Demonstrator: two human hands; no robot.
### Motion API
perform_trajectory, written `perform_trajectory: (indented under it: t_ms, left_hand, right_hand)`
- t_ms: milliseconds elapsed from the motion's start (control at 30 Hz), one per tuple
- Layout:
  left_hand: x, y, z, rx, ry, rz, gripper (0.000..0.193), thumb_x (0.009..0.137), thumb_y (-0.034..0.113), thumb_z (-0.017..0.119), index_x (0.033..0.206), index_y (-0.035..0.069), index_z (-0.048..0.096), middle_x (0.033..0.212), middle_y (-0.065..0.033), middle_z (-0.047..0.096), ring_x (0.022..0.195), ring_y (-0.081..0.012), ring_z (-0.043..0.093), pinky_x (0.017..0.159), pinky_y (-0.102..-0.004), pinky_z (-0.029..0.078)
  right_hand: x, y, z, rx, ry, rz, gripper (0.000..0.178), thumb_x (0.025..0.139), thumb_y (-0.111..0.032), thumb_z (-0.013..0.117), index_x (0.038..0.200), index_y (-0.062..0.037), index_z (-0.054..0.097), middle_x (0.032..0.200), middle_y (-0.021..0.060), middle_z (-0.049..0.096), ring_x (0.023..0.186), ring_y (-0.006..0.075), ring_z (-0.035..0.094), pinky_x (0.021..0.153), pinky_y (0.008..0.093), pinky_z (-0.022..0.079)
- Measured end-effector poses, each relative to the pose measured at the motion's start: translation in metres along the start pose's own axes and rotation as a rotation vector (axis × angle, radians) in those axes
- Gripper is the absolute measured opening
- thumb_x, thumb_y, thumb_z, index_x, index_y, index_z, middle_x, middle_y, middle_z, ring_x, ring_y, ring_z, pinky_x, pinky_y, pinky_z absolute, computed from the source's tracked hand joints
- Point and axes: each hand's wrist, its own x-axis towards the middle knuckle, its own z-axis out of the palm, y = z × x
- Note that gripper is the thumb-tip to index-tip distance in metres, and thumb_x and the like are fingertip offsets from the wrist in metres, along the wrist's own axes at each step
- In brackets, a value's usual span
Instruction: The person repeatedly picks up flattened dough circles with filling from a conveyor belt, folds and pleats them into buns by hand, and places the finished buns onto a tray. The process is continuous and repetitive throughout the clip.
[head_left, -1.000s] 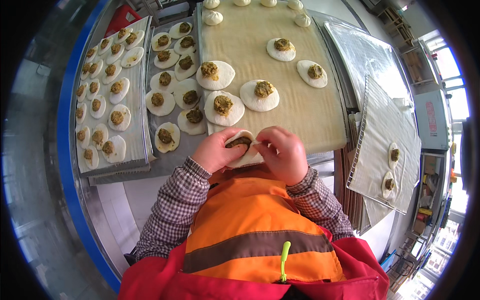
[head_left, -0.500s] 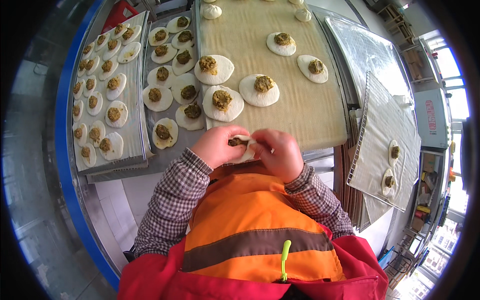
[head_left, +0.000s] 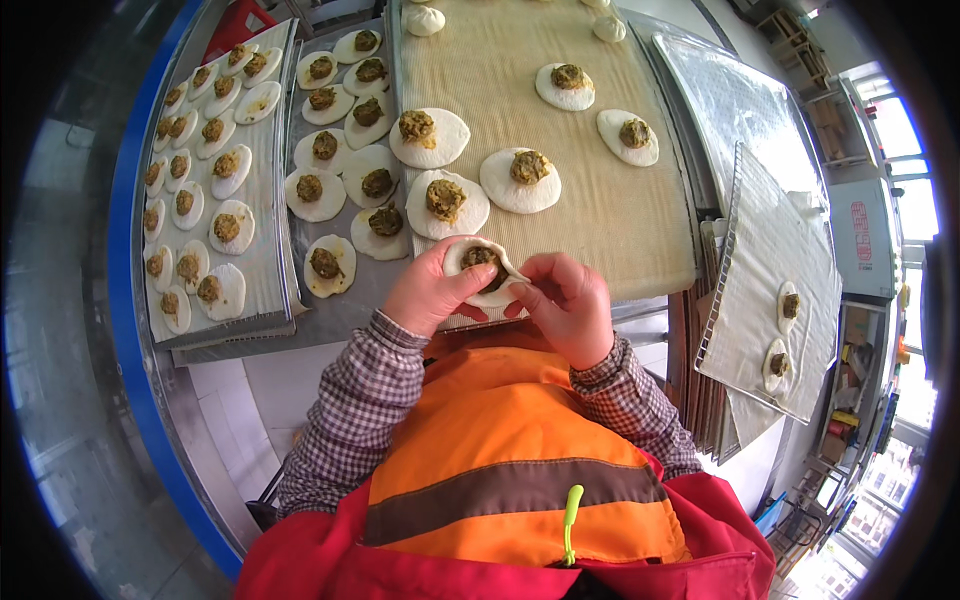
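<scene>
**Filled dough round pinched between both hands**

The left hand and right hand close their fingers around one filled dough round, held just off the near edge of the beige cloth board. More filled rounds lie on the board beyond it.

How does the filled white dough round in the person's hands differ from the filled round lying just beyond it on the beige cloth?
The held dough round is lifted between the left hand and right hand, its edges curled up around the filling. The flat dough round lies spread on the beige cloth, untouched, its filling fully exposed. Both are white with a brownish-green filling mound.
</scene>
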Motion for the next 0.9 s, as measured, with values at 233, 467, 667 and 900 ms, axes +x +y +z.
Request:
perform_trajectory:
  t_ms: [233, 467, 667, 900]
  left_hand:
    - [-0.001, -0.002, 0.004, 0.475, -0.004, 0.14, 0.038, 0.089, 0.005, 0.056, 0.126, 0.008, 0.051, 0.102, -0.0029, 0.062, 0.084, -0.0104, 0.062, 0.061, -0.023, 0.056]
    - [-0.002, 0.002, 0.005, 0.371, -0.133, -0.011, 0.035, 0.091, 0.008, 0.055, 0.126, 0.008, 0.052, 0.105, -0.0052, 0.061, 0.087, -0.0115, 0.061, 0.062, -0.0246, 0.056]
    - [-0.003, -0.006, 0.009, 0.162, -0.074, 0.051, 0.032, 0.094, 0.014, 0.049, 0.126, 0.009, 0.051, 0.103, -0.0028, 0.061, 0.086, -0.0096, 0.061, 0.056, -0.0221, 0.053]
    - [-0.002, 0.002, 0.007, 0.393, -0.132, -0.083, 0.033, 0.093, 0.012, 0.048, 0.125, 0.006, 0.051, 0.099, -0.0051, 0.063, 0.079, -0.0092, 0.062, 0.05, -0.0224, 0.05]
  right_hand:
    - [0.007, 0.002, -0.005, -0.571, 0.012, -0.476, 0.019, 0.08, -0.001, 0.068, 0.096, 0.0016, 0.058, 0.074, 0.0105, 0.061, 0.065, 0.02, 0.065, 0.056, 0.0296, 0.051]
    - [0.003, 0.003, -0.005, -0.371, -0.076, -0.222, 0.015, 0.08, -0.001, 0.067, 0.092, 0.0022, 0.059, 0.076, 0.0119, 0.063, 0.066, 0.0209, 0.066, 0.057, 0.0299, 0.051]
    - [0.001, -0.001, -0.007, -0.19, -0.083, -0.045, 0.011, 0.085, -0.001, 0.064, 0.093, 0.0049, 0.059, 0.076, 0.0118, 0.063, 0.067, 0.0155, 0.068, 0.06, 0.0247, 0.052]
    - [0.006, -0.005, -0.011, -0.431, -0.142, -0.3, 0.019, 0.078, -0.002, 0.065, 0.097, 0.0007, 0.062, 0.077, 0.0143, 0.063, 0.066, 0.029, 0.064, 0.058, 0.0344, 0.05]
